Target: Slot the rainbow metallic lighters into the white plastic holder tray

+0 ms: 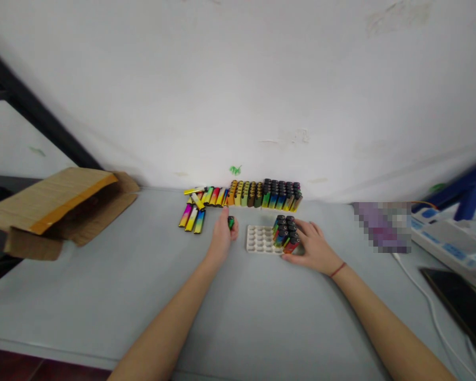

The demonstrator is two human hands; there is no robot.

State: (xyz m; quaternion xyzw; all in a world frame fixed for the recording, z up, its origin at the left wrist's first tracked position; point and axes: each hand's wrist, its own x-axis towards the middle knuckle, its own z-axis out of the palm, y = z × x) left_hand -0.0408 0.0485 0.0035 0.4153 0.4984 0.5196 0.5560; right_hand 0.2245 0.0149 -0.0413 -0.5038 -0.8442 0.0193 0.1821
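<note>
The person's left hand (222,233) has a green-and-black lighter (230,222) gripped, just left of the white tray (258,241). Right hand (314,246)'s spread wide at the tray's right end, next to some standing lighters (286,231) in it.

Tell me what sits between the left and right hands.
Head view: a white holed tray, with upright black-topped pieces standing in its right part.
</note>
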